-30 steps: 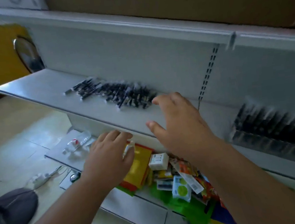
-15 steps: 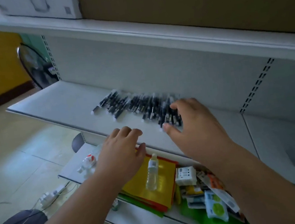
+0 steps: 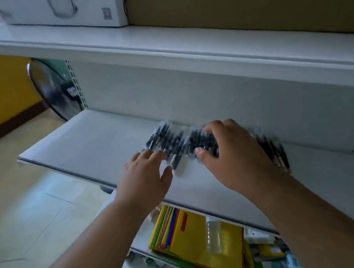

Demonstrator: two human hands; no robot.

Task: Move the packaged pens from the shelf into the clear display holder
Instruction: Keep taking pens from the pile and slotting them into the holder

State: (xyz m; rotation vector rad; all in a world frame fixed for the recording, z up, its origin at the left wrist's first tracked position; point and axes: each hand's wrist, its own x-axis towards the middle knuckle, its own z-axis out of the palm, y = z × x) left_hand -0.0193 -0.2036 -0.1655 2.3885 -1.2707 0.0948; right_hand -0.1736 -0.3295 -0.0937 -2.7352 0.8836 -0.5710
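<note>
Lying on grey shelf [image 3: 97, 140]: packaged pens [image 3: 172, 142]; tiled floor [image 3: 25, 208] below.

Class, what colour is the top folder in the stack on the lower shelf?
Yellow, with a clear bottle lying on the folder; the head view shows it best.

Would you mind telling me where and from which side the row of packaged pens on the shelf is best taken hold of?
Probably by its two ends, from the front and above. The packaged pens lie flat in a long row near the shelf back wall. The left hand and right hand could squeeze the row together and lift a bunch.
</note>
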